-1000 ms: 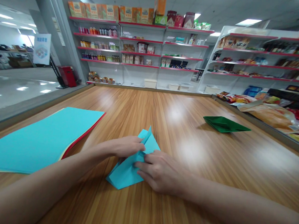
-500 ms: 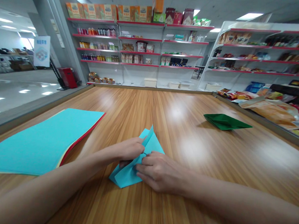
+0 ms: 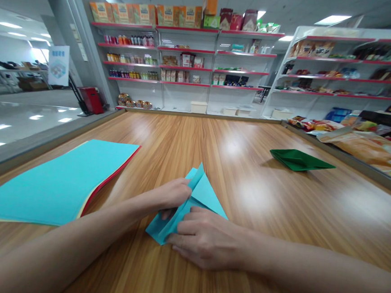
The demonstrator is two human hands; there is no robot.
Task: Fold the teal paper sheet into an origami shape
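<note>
we have the folded cyan paper (image 3: 209,196) on the wood-grain table (image 3: 169,135) before us, between both hands: our left hand (image 3: 176,193) grasps the raised flap (image 3: 196,179), seemingly to hold that layer upright, while our right hand (image 3: 205,237) bears on the nearer layer, probably to steady it; whether its fingers pinch or merely press, we cannot tell. the paper looks thin, matte and crisp, its far part a flat, pointed triangle. to our left lies a paper stack (image 3: 54,180), cyan over cream and red edges, gently curled; well apart on the right sits a dark green folded paper (image 3: 301,160), sharp-cornered and slightly hollow
</note>
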